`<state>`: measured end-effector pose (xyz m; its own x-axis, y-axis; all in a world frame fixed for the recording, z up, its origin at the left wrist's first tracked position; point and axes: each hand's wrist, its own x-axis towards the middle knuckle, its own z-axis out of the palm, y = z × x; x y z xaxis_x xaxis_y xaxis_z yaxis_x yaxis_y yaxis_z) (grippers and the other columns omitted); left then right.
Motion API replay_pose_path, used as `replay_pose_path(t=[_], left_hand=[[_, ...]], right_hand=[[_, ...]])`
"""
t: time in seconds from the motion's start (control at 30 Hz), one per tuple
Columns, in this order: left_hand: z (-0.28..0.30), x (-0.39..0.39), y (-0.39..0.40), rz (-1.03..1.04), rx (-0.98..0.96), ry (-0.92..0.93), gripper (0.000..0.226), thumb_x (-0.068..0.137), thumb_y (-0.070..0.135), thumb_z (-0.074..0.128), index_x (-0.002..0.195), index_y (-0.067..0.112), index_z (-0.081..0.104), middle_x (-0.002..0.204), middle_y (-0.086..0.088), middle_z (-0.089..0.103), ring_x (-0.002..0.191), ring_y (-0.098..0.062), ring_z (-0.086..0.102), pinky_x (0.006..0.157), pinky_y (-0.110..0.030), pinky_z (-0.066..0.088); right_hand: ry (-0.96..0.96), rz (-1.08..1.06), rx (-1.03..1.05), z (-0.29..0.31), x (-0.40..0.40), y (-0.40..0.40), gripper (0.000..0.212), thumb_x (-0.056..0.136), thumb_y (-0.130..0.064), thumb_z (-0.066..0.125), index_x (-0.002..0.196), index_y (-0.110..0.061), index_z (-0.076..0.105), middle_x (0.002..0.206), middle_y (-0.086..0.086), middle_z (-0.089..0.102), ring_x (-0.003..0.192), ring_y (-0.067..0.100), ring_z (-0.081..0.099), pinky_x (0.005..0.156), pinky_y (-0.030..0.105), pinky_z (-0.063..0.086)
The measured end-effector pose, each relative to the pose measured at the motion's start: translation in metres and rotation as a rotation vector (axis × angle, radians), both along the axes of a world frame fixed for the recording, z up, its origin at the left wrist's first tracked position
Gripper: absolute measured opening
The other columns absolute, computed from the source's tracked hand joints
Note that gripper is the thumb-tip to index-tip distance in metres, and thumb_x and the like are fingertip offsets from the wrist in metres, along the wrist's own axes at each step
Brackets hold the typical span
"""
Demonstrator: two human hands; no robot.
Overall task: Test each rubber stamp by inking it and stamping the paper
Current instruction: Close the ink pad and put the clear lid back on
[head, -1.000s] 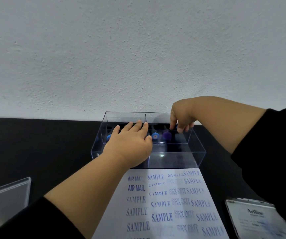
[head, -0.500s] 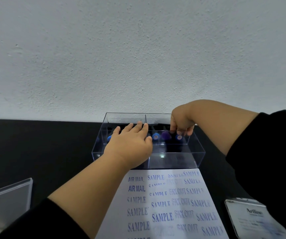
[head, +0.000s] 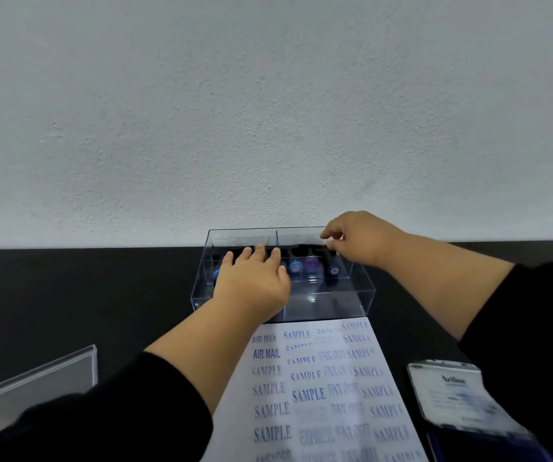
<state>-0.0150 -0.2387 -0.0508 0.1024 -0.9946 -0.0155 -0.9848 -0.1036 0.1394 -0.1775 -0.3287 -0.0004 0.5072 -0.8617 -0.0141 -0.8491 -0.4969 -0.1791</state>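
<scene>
Left hand: the left hand (head: 251, 278) lies flat over the left part of the clear box (head: 366, 296). Its fingers are straight and spread a little. It holds nothing.
Right hand: the right hand (head: 358, 238) is at the back right corner of the box. Its fingers are bent, with the tips near the back rim. I cannot tell if it holds anything.
Box: the clear box sits on the black table (head: 85, 295), by the white wall (head: 268, 111). A clear wall splits it into parts.
Stamps: the rubber stamps (head: 311, 265) stand in a row inside the back of the box. One blue knob (head: 295, 267) is just right of the left hand. A purple knob is next to it. Another blue knob (head: 334, 270) is under the right hand. A bit of blue (head: 216, 274) peeks out left of the left hand.
Paper: the paper (head: 318, 395) lies on the table, just in front of the box. It is full of blue words like SAMPLE and AIR MAIL.
Ink pad: the ink pad (head: 451, 395) is right of the paper. Its lid is shiny and has blurry words.
Clear lid: a clear lid (head: 52, 378) lies at the left, well apart from the box.
Sleeves: both arms wear black sleeves (head: 118, 411).
</scene>
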Motion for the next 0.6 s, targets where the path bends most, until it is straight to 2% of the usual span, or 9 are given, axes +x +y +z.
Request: replay_pose_path(t=[0.13,0.3,0.47,0.6], left_hand=[[0.010,-0.016,0.019,-0.026,0.009,-0.038,0.052,0.103,0.035,0.016,0.153,0.020,0.010,0.160,-0.003,0.006,0.147,-0.021,0.004,0.117,-0.042,0.000],[0.009,-0.056,0.072,-0.158,-0.049,-0.059,0.053,0.102,0.040,0.018,0.152,0.024,0.012,0.160,-0.001,0.007,0.147,-0.018,0.001,0.117,-0.042,-0.003],[0.007,-0.104,0.124,-0.243,0.046,0.080,0.059,0.099,0.052,0.021,0.152,0.025,0.015,0.160,0.003,0.012,0.147,-0.016,0.002,0.117,-0.042,-0.004],[0.005,-0.115,0.133,-0.223,0.179,0.197,0.078,0.092,0.066,0.028,0.153,0.025,0.004,0.160,0.002,0.007,0.147,-0.017,-0.005,0.117,-0.046,-0.006]], right_hand=[[-0.026,0.093,-0.060,0.002,-0.026,0.033,0.024,0.093,-0.027,0.053,0.116,-0.022,0.060,0.098,-0.004,0.048,0.093,0.017,0.051,0.079,0.026,0.040],[0.103,0.132,-0.029,0.009,-0.067,0.075,0.021,0.091,-0.032,0.056,0.110,-0.025,0.061,0.078,-0.016,0.040,0.078,0.009,0.045,0.070,0.024,0.036],[0.203,0.030,0.078,0.005,-0.117,0.119,0.020,0.091,-0.033,0.056,0.110,-0.026,0.060,0.077,-0.016,0.041,0.080,0.009,0.048,0.070,0.025,0.039],[0.156,-0.085,0.117,-0.003,-0.135,0.127,0.026,0.093,-0.034,0.053,0.118,-0.027,0.056,0.085,-0.016,0.044,0.085,0.009,0.049,0.074,0.026,0.041]])
